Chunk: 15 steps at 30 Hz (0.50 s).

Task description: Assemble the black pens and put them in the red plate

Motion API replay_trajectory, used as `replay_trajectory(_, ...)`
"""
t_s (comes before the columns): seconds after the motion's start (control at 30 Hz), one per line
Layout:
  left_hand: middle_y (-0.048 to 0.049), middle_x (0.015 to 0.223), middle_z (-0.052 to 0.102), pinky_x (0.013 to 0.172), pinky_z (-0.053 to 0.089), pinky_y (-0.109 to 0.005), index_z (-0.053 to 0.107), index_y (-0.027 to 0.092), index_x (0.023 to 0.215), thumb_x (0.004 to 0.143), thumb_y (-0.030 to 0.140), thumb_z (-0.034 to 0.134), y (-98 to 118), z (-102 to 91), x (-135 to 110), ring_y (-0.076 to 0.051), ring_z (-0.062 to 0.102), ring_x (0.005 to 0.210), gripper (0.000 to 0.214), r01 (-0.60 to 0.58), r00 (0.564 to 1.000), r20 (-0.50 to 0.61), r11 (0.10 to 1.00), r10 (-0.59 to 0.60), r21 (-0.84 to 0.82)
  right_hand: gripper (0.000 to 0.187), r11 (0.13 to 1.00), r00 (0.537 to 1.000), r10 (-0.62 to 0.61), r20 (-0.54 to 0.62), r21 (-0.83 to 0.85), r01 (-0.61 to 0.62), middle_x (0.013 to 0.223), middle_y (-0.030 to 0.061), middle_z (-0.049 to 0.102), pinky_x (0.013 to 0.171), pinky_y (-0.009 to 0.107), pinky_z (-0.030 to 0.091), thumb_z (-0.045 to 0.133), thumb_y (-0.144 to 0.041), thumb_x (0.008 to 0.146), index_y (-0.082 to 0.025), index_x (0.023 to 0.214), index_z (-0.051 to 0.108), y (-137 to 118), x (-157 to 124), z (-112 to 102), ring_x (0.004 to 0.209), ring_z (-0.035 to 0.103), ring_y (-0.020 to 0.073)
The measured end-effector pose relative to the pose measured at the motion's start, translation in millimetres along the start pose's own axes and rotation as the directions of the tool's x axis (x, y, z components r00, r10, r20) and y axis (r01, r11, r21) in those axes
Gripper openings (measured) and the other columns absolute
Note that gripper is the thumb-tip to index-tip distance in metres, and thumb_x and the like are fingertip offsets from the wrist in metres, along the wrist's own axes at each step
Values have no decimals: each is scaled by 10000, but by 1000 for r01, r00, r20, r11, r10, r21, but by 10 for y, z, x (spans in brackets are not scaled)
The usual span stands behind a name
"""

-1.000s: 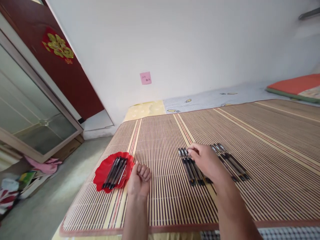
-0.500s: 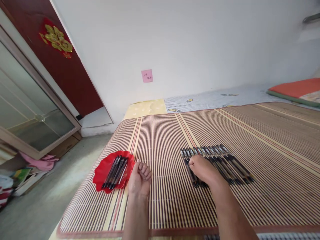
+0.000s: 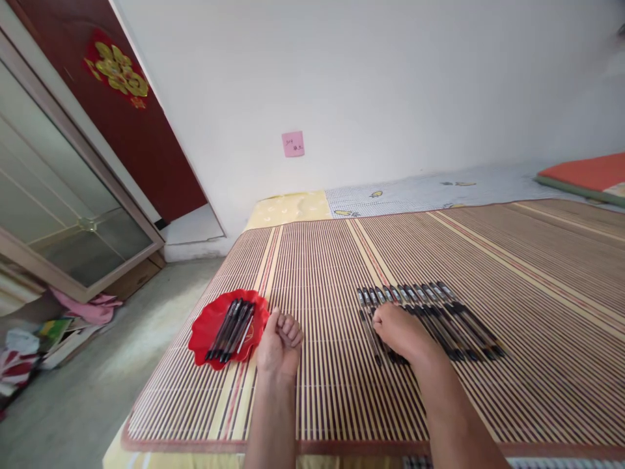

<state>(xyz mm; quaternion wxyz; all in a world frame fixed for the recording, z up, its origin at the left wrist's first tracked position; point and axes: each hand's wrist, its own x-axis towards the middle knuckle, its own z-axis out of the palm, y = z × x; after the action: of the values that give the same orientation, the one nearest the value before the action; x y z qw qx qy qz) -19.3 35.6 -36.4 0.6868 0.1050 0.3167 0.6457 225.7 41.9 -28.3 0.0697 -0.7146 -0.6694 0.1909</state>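
Black pens (image 3: 476, 329) lie side by side on the striped mat, slanting down to the right. Above them runs a row of short dark pieces with pale labels (image 3: 442, 291). My right hand (image 3: 398, 329) is closed over the left part of the pens, pinching at a pen; its fingertips are partly hidden. One thin pen (image 3: 370, 335) lies apart just left of the fingers. My left hand (image 3: 280, 342) rests palm up with curled fingers and nothing visible in them. It is beside a red scalloped plate (image 3: 202, 329) holding several black pens (image 3: 232, 329) and a thin white stick.
The bamboo mat (image 3: 322, 391) covers a bed against a white wall. A pink note (image 3: 293, 144) is stuck to the wall. An orange folded item (image 3: 586, 170) lies at the far right. At left stands a framed glass panel (image 3: 53, 189) near a dark red door.
The view has shifted slightly. The leftmost pen now lies apart from the others, with mat showing between it and my right hand. My left hand stays curled beside the plate.
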Motion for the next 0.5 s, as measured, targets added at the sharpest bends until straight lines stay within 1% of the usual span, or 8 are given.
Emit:
replay_trajectory(0.1,94,541,236,398,217,-198,304,220,615,872,304,735,-4,32,-20,-68,258,412,509,3,1000,-27,1000,-3,-7,289,1000,998,-14,56,-12,15,614,63,604,575,287,285,521,-145,886,-182,646,677,-59,-21,-20,539,518,159)
replay_trajectory(0.2,91,540,245,393,214,-192,309,216,610,886,298,722,-3,47,-29,-63,263,408,503,1,999,-52,1000,-3,-24,297,1000,999,6,35,-25,-6,654,73,628,577,289,285,498,-131,898,-175,676,690,-65,-14,-33,554,533,160)
replay_trajectory(0.3,90,547,236,402,225,-194,299,217,609,884,303,724,-5,33,-23,-66,273,414,514,2,1000,-17,1000,-2,-9,261,998,998,49,36,-52,-47,679,89,642,580,295,284,508,-117,895,-157,739,713,-51,-15,-32,554,538,163)
replay_trajectory(0.37,91,551,225,406,229,-198,297,218,610,880,308,731,-5,21,-18,-68,269,417,518,6,1000,9,1000,-6,4,251,998,997,45,60,-55,-42,682,96,645,573,298,280,514,-130,902,-153,758,719,-60,-25,-26,547,534,167)
replay_trajectory(0.5,91,550,227,402,229,-198,309,218,609,885,303,724,6,20,-26,-70,261,421,506,9,1000,1,1000,-9,-4,230,999,997,22,74,-47,-19,700,100,662,578,297,279,543,-132,891,-160,737,712,-141,-39,8,562,552,169)
